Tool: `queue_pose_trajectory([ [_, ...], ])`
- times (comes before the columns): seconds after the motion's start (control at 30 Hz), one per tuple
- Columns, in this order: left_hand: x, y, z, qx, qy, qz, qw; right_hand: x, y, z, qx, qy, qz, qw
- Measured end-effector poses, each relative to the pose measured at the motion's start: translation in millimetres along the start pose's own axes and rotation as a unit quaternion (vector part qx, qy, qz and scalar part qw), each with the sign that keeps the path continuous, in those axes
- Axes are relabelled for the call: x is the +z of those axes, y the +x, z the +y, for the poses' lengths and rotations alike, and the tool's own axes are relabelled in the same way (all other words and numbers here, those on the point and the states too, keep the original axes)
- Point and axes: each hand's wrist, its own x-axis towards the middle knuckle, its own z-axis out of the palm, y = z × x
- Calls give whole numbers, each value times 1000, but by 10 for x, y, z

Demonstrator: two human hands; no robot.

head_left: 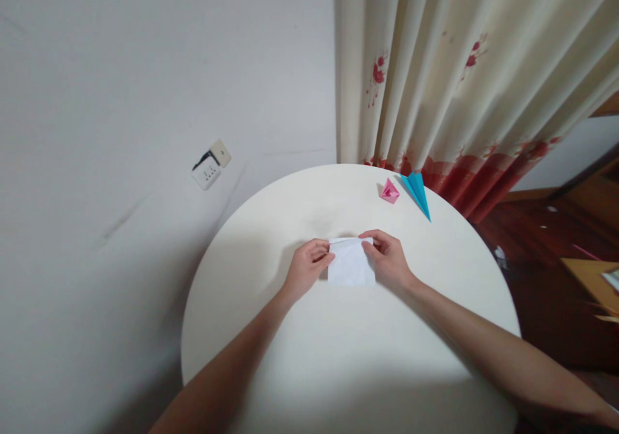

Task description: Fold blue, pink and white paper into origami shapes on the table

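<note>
Round white surface (338,356) under a flowered curtain (459,66). White paper (351,265) flat at mid-surface, between both hands. Left hand (305,267) closed on its left edge, right hand (388,260) closed on its upper right corner, each grip pinched shut. Farther back, blue plane (418,191) just beside pink fold (389,191).

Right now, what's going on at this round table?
A person is working a white sheet of paper flat on a round white table. The left hand pinches its left edge and the right hand its upper right corner. At the table's far edge lie a small pink folded paper shape and a blue paper plane, apart from the hands.
</note>
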Motion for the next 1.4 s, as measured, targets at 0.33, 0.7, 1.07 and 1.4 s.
queue_pose_trajectory([
  [0.33,38,-51,13,115,90,81,986,-38,11,-18,-93,-86,1,992],
  [0.7,53,-57,44,208,92,106,968,-50,12,-19,-129,-94,7,987],
  [1.07,10,-49,20,216,143,88,962,-30,6,-15,-112,-69,-3,991],
  [1.4,0,-1,-24,32,42,70,996,11,-27,28,-65,6,-29,997],
])
